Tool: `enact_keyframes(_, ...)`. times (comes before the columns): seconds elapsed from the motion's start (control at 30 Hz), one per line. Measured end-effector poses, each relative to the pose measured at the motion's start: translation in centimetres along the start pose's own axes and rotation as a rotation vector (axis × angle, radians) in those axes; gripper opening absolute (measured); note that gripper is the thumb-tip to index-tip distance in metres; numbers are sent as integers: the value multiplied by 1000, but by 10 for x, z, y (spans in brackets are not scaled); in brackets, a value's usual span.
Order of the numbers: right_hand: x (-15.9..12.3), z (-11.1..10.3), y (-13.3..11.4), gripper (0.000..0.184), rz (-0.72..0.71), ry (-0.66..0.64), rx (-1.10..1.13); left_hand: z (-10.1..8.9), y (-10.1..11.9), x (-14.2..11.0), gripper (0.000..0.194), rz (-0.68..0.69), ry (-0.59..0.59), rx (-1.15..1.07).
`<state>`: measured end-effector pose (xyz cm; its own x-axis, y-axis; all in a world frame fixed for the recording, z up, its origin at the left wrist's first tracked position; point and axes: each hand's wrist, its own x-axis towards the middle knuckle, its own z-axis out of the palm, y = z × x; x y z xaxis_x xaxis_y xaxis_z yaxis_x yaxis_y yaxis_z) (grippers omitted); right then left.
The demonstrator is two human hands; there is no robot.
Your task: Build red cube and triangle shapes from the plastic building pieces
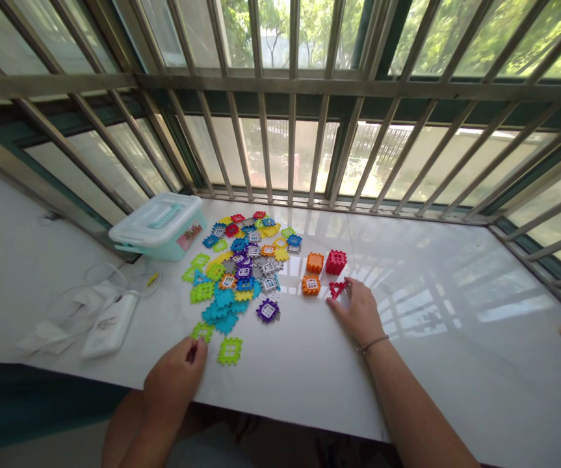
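My right hand (358, 312) has its thumb and index finger around a red triangular building tile (338, 290) on the table. Just beyond it stands a red block of tiles (336, 262). To its left are an orange block (314, 262) and an orange tile with a white window insert (311, 285). My left hand (177, 370) is closed near the table's front edge, its fingertips against the near side of a green square tile (203, 331). Whatever lies inside those fingers is hidden. Another green square tile (230, 351) lies to their right.
Loose, interlocking tiles in many colours, including turquoise tiles (222, 309), spread over the white table (280, 383). A lidded mint box (163, 224) stands at the back left. Nearer are a white power strip (110, 325) and cables. Metal window bars (292, 149) border the far side.
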<state>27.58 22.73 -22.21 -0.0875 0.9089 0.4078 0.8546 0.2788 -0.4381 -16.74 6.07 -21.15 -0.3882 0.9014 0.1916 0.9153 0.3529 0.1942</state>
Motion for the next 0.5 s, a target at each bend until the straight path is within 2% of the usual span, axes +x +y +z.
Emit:
enact_keyframes(0.13, 1, -8, -5, 67, -61, 76, 50, -4, 3, -1, 41, -26, -32, -16)
enact_keyframes(0.27, -2, -29, -26, 44, -97, 97, 104, -6, 2, -1, 41, -38, -13, -47)
enact_keyframes(0.4, -26, -55, -73, 21, -189, 54, 203, -17, 9, -5, 39, -30, 50, -173)
enact_keyframes(0.5, -65, -73, -123, 16, -334, -13, 378, -34, 40, -25, 41, 5, -39, -456)
